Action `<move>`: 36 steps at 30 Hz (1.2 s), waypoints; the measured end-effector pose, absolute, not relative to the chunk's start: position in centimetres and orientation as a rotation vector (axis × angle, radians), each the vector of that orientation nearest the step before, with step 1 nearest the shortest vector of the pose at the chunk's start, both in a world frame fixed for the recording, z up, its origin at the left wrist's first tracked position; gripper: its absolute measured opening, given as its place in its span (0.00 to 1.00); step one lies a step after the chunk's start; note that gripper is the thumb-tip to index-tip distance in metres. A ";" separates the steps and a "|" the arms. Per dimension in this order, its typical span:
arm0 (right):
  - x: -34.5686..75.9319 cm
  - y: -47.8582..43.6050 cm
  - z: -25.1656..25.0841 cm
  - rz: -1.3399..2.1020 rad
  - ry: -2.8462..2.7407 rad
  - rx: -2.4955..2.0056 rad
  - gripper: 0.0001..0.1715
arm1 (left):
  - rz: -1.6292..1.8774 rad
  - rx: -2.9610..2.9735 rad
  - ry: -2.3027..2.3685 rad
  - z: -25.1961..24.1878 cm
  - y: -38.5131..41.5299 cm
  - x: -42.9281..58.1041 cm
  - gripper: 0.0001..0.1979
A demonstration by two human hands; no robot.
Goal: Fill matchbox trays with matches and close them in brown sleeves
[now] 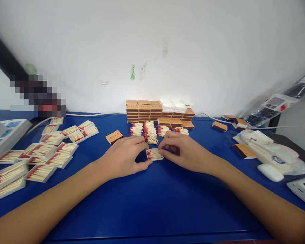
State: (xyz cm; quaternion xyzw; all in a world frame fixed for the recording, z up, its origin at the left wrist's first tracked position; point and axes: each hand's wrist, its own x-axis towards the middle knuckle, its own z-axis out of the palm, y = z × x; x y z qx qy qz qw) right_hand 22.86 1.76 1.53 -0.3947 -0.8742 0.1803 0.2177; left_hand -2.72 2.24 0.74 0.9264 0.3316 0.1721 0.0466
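A small white matchbox tray [154, 155] filled with red-tipped matches lies on the blue table [147, 203] between my hands. My left hand [124, 156] curls its thumb and fingers round the tray's left end. My right hand [183, 150] pinches the tray's right end with bent fingers. Just behind the tray lie loose bundles of matches [150, 131]. An orange matchbox sleeve [114, 137] lies alone behind my left hand.
Several filled open trays [40, 159] cover the left side. A stack of orange matchboxes [144, 110] and white trays [174, 105] stands against the wall. A white power strip [5, 134] sits at the far left. Plastic-wrapped items [269, 152], a white object [270, 172] and loose sleeves lie at right.
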 end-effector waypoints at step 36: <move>22.0 0.8 0.8 0.199 -2.526 -1.164 0.07 | 0.561 2.865 1.030 0.4 2.2 -2.7 0.13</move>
